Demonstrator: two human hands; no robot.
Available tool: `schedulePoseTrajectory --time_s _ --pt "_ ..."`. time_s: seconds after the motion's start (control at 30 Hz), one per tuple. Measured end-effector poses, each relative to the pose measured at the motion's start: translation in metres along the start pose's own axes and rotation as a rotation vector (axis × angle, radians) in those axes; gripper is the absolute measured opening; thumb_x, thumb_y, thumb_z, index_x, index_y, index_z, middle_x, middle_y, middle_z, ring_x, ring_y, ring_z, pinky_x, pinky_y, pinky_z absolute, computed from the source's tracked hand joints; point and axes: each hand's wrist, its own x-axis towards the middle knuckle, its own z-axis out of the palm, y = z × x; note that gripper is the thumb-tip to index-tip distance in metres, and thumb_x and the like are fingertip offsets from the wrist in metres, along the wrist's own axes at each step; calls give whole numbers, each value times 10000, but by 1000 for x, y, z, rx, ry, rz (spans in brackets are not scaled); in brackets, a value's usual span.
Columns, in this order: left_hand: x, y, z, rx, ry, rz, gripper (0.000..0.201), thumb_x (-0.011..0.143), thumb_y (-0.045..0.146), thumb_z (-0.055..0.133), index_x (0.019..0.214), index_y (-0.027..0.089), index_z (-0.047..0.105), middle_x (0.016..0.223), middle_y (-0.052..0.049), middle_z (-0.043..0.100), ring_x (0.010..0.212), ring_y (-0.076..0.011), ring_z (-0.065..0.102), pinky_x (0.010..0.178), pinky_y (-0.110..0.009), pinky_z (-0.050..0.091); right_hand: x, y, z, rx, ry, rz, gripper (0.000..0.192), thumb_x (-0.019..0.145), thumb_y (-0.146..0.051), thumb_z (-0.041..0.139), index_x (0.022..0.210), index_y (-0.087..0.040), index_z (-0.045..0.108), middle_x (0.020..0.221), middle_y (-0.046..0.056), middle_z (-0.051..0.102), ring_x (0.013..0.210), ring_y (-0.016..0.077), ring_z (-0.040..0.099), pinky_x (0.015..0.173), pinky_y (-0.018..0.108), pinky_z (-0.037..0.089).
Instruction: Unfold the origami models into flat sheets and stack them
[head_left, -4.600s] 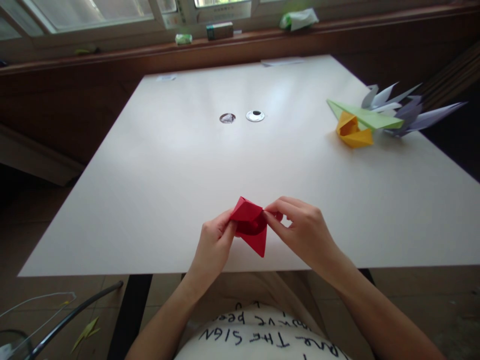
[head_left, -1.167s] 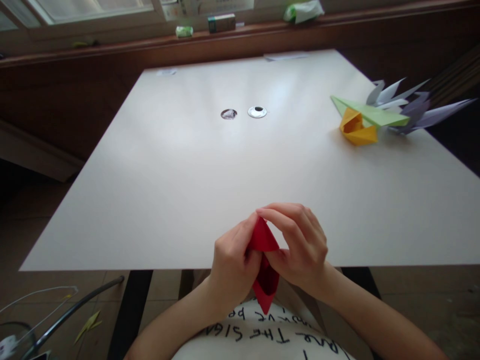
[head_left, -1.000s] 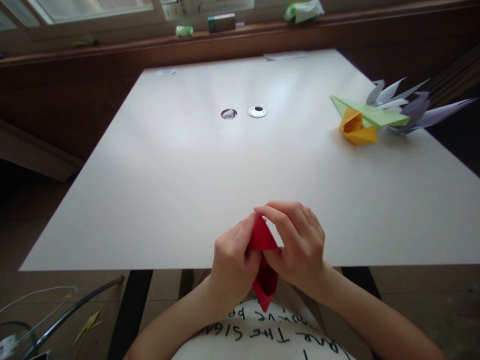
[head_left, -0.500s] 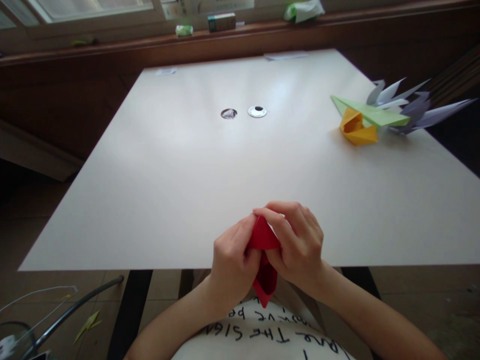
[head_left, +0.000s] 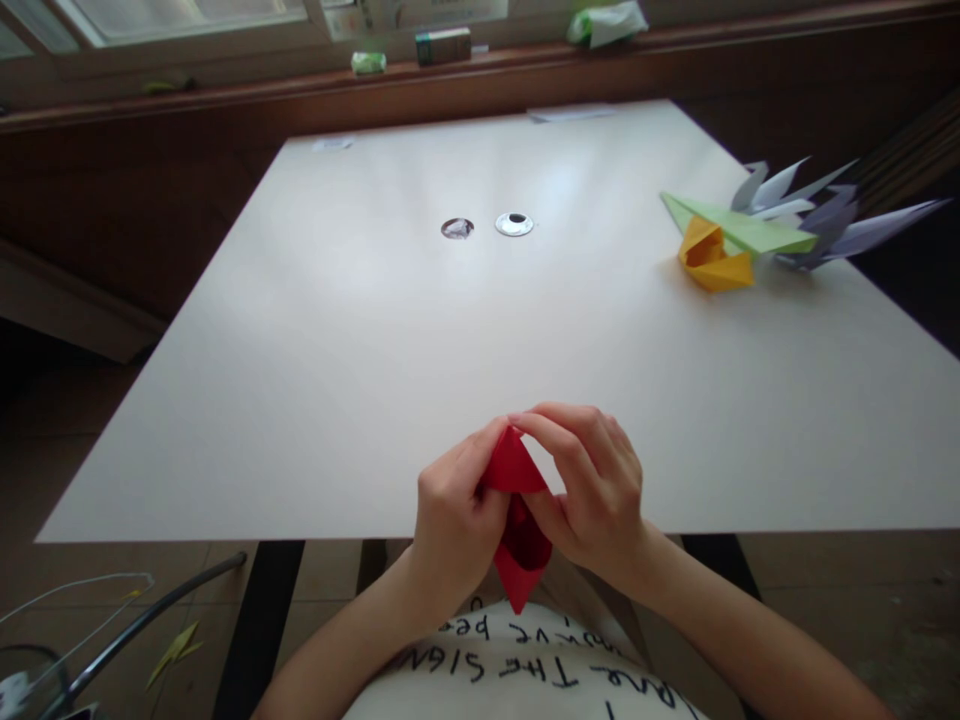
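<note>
While both hands, left hand (head_left: 456, 520) & right hand (head_left: 592, 495), pinch it, red folded paper (head_left: 517, 520), pointed tip down, hollow pocket w/ creases.

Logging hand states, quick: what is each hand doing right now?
Left hand: closed on the red folded paper.
Right hand: closed on the same red folded paper.

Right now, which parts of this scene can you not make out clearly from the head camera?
- Red folded paper: its middle is covered by the left hand and right hand.
- Grey paper model: partly behind the green paper model; its far tips fade into the dark background.
- Small box on the window sill: print too small to read.
- Shirt lettering: cut off by the bottom edge.
</note>
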Motion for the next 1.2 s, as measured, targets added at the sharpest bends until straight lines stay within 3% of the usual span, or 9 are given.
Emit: schedulePoseTrajectory --time_s 0.13,0.3,0.5,0.67,0.93,1.2 --pt "7 -5 -3 -41 -18 -94 371 746 -6 421 969 202 631 734 28 643 614 -95 530 573 -193 436 3 0 0 134 -17 69 258 766 -148 521 1022 -179 531 937 85 615 823 205 573 709 354 455" --pt "15 -12 -4 -40 -65 -114 251 754 39 430 824 178 627 607 37 580 528 -91 454 518 -195 396 16 10 -6 517 -201 304 258 812 -230 531 1067 -195 548 977 64 619 883 181 584 748 337 476" --pt "16 -14 0 -65 -185 -84 221 757 28 411 683 160 571 601 39 570 530 -80 450 518 -190 371 26 25 -5 717 -351 595 179 829 -339 553 778 -185 629 779 20 629 745 145 577 665 274 454" --pt "16 -14 1 -92 -214 -95 239 739 6 390 690 167 560 631 41 588 544 -78 464 532 -186 364 23 28 -1 852 -366 756 233 779 -396 600 727 -170 627 700 15 624 665 141 556 623 278 453" --pt "17 -12 1 -104 -226 -128 211 758 52 393 677 169 550 570 41 532 514 -87 432 505 -193 352 22 26 -1 732 -294 698 193 782 -336 607 681 -175 640 674 11 631 646 136 545 602 269 438" --pt "18 -10 -3 -197 -309 -186 214 844 137 420 840 171 631 672 15 618 599 -105 521 561 -201 416 21 26 -2 740 -267 719 189 774 -317 618 657 -171 638 659 7 628 635 131 544 597 266 435"
